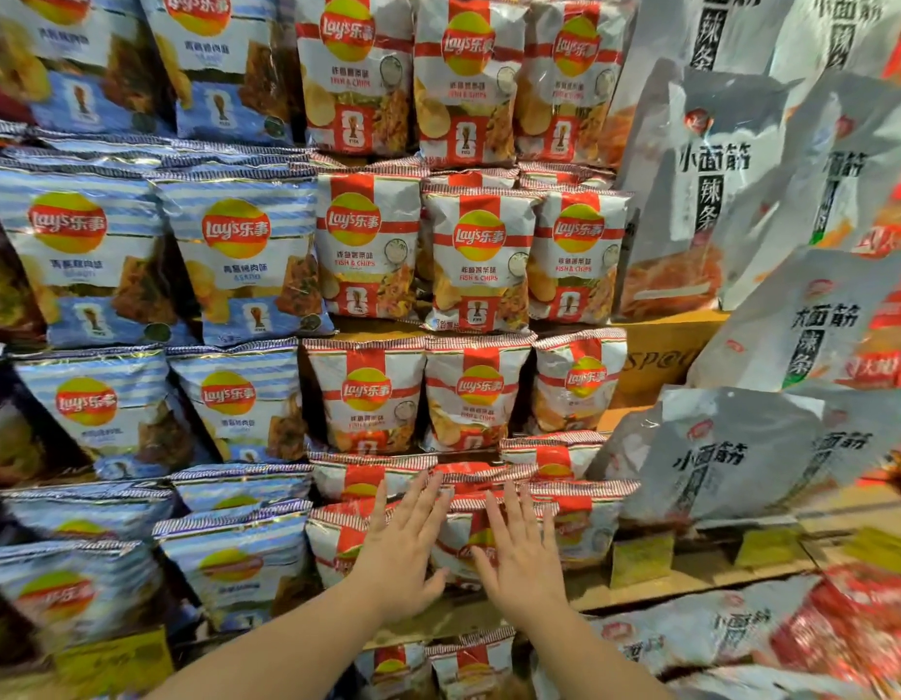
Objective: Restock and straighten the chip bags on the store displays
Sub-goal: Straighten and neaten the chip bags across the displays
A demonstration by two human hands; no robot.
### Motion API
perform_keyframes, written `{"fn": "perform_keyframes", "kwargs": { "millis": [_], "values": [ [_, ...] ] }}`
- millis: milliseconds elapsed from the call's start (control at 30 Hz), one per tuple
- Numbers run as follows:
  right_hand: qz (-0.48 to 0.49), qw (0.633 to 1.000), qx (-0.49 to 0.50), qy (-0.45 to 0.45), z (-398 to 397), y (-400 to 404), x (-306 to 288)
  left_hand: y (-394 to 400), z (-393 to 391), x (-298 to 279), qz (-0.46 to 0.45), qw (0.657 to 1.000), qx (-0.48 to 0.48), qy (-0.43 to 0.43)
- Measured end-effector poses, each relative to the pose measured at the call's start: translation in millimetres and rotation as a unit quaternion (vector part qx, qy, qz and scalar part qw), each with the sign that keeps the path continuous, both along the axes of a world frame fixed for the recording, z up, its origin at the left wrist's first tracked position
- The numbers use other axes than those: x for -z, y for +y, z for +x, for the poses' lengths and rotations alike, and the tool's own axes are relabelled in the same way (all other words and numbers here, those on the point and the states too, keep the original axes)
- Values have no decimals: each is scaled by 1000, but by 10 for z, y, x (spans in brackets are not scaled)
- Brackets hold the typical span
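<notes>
- While both hands work low on the display, the biggest thing in view is the stepped wall of chip bags, stacked in rows from the top edge down to the bottom one.
- At the left stand the blue-striped Lay's bags (236,260), two columns wide and upright in the upper rows, leaning back more in the lower ones.
- Just beside them, in the middle, run three columns of red-and-white Lay's bags (481,260) marked Fish & Chips, upright in the upper rows.
- At the right, large grey bags (711,194) with black Chinese characters lean at mixed angles, overlapping each other and touching the red-and-white stack.
- A brown cardboard carton (660,351) shows between the grey bags and the red-and-white column.
- Yellow price tags (640,558) sit on the wooden shelf edge (691,581) under the grey bags, and another is at lower left.
- Low in the middle column, a red-and-white bag (466,535) leans back in its row, partly covered by both hands.
- The left hand (403,553) lies flat on that bag's left side, fingers straight and slightly spread, pressing rather than gripping.
- The right hand (521,553) lies flat on its right side, fingers likewise straight and fanned, thumb out toward the left hand; the two are near but apart.
</notes>
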State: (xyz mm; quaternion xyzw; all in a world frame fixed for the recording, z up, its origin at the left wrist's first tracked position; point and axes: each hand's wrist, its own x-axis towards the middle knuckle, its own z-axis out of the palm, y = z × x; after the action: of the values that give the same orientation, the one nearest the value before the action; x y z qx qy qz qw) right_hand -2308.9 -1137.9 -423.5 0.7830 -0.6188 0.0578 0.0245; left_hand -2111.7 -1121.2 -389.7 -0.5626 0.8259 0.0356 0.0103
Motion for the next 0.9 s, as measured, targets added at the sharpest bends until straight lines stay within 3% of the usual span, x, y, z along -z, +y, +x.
{"fn": "perform_keyframes", "kwargs": {
  "millis": [167,333,500,667,800,900],
  "values": [
    [7,1000,-8,11,13,-283,33,-13,-52,72,-9,989,36,-141],
    [31,999,-19,28,22,-483,21,-126,-124,37,29,991,-17,-127],
    [41,998,-28,26,20,-443,-52,-142,-158,-19,45,984,-34,-166],
    [86,995,-42,25,-27,-289,-130,-89,-167,-70,33,990,-43,-133],
    [102,994,-44,16,-34,-295,-176,-291,-138,-257,13,993,-105,-44],
    [87,994,-65,22,-9,-360,-205,-440,-67,-318,-52,994,-96,16]
  ]
}}
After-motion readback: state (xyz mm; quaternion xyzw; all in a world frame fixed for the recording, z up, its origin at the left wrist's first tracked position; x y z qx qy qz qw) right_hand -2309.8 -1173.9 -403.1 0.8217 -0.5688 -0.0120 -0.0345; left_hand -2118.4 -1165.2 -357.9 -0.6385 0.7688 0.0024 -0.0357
